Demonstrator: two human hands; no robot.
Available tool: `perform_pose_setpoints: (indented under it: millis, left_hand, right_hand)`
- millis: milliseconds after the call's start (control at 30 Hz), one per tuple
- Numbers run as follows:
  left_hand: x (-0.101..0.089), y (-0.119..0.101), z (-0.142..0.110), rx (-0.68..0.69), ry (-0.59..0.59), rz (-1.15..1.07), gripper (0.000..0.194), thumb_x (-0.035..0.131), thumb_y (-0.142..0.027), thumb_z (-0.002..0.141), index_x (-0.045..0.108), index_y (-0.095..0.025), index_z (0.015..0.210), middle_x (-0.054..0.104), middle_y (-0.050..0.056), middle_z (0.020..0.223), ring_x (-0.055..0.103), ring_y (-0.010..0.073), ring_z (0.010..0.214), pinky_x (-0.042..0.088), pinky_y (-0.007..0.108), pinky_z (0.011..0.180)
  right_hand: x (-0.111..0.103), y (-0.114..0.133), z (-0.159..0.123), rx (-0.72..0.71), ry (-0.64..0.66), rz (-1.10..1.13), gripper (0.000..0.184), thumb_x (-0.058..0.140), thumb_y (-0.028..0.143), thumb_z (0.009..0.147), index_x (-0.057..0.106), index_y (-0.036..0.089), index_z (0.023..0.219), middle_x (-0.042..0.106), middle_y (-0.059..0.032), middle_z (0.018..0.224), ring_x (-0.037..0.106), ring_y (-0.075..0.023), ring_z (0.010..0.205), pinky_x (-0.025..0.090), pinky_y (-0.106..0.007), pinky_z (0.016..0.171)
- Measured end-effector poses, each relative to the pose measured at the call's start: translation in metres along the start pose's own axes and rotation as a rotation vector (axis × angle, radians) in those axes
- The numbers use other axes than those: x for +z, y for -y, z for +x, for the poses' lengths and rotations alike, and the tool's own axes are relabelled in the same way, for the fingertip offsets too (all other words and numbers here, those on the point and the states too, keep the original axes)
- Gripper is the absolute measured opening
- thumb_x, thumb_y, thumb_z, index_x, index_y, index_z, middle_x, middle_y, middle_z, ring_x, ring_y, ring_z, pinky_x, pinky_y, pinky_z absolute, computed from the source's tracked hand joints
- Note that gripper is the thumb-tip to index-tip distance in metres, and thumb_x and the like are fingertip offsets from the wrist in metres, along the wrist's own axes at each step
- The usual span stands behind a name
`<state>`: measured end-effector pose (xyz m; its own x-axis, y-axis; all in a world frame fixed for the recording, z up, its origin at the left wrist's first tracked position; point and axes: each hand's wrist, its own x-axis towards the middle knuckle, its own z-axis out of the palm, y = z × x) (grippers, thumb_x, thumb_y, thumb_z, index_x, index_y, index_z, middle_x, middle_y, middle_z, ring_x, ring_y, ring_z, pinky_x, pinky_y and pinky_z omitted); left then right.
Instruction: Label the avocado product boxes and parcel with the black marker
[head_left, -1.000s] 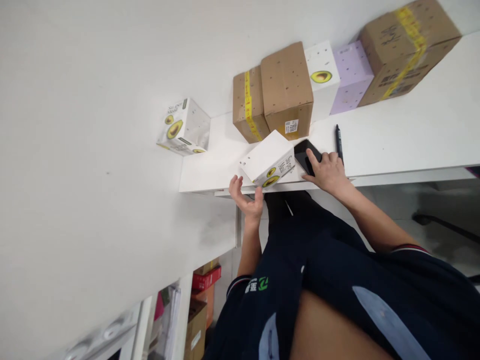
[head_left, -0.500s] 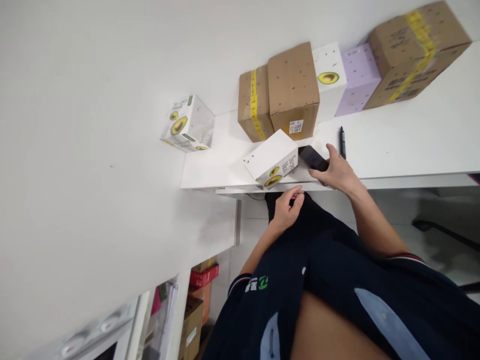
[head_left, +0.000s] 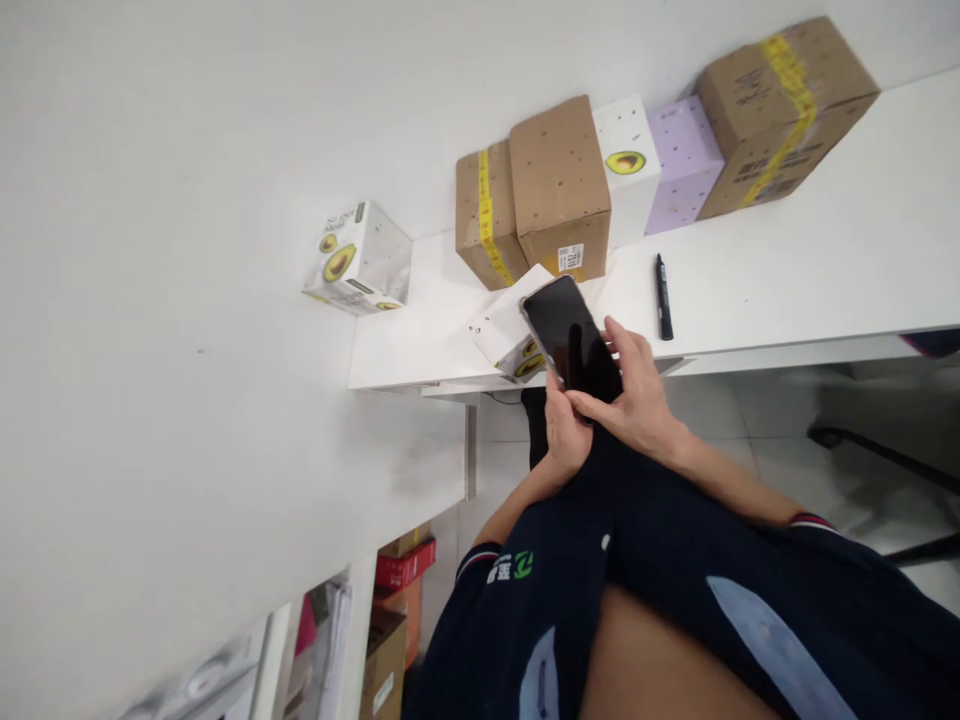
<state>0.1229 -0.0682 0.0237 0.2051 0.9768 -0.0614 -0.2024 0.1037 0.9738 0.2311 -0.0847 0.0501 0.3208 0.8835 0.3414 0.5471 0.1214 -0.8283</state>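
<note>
A dark-screened smartphone (head_left: pixel 568 335) is held between my two hands, in front of the desk's edge. My left hand (head_left: pixel 565 430) grips its lower left side. My right hand (head_left: pixel 637 395) is closed on its lower right side, the thumb across the bottom. The screen looks black with a faint reflection. Behind the phone, partly hidden by it, a white box with avocado pictures (head_left: pixel 499 330) lies on the desk at a slant. To the right of my right hand a black marker (head_left: pixel 664 297) lies on the desk.
Along the wall on the white desk (head_left: pixel 780 270) stand a taped brown carton (head_left: pixel 480 215), a larger brown carton (head_left: pixel 559 175), a white avocado box (head_left: pixel 626 185), a purple box (head_left: pixel 682 165) and another taped carton (head_left: pixel 787 120). An avocado box (head_left: pixel 360 260) stands at the left end.
My right hand has lifted the phone from the desk and brought it left and toward me. My left hand has closed on it too. The view has shifted slightly.
</note>
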Motion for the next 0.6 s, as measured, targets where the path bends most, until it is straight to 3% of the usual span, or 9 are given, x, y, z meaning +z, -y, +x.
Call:
perform_pose_setpoints:
  millis: [100, 233, 433, 600]
  left_hand:
    - [-0.007, -0.018, -0.007, -0.104, -0.135, -0.302, 0.076, 0.031, -0.075, 0.097, 0.054, -0.021, 0.147, 0.059, 0.013, 0.150, 0.048, 0.0295, 0.147, 0.038, 0.045, 0.125]
    - [-0.016, -0.043, -0.010, -0.197, -0.174, -0.507, 0.058, 0.034, -0.058, 0.104, 0.064, -0.020, 0.137, 0.066, 0.011, 0.143, 0.053, 0.0282, 0.144, 0.040, 0.046, 0.123]
    - [-0.018, -0.049, -0.009, -0.231, -0.340, -0.569, 0.050, 0.033, -0.040, 0.106, 0.075, -0.018, 0.120, 0.076, 0.008, 0.125, 0.053, 0.0257, 0.143, 0.045, 0.042, 0.120]
    - [-0.019, -0.044, -0.014, -0.230, -0.352, -0.577, 0.052, 0.031, -0.046, 0.106, 0.075, -0.021, 0.120, 0.076, 0.006, 0.124, 0.056, 0.0240, 0.141, 0.045, 0.040, 0.120]
  right_hand:
    - [0.015, 0.007, -0.001, -0.014, 0.006, 0.225, 0.067, 0.067, 0.048, 0.090, 0.046, 0.028, 0.150, 0.059, -0.0134, 0.134, 0.061, -0.0274, 0.114, 0.060, -0.049, 0.093]
    - [0.029, 0.017, 0.001, 0.142, -0.004, 0.562, 0.036, 0.059, 0.040, 0.098, 0.060, 0.029, 0.132, 0.069, -0.0067, 0.116, 0.068, -0.0196, 0.102, 0.060, -0.039, 0.091]
    - [0.038, 0.025, 0.000, 0.243, 0.025, 0.685, 0.027, 0.064, 0.042, 0.095, 0.063, 0.027, 0.117, 0.070, -0.0024, 0.096, 0.066, -0.0158, 0.083, 0.059, -0.034, 0.077]
    - [0.040, 0.023, -0.003, 0.260, 0.021, 0.691, 0.022, 0.066, 0.041, 0.092, 0.063, 0.027, 0.108, 0.064, 0.0005, 0.084, 0.059, -0.0136, 0.072, 0.053, -0.029, 0.064]
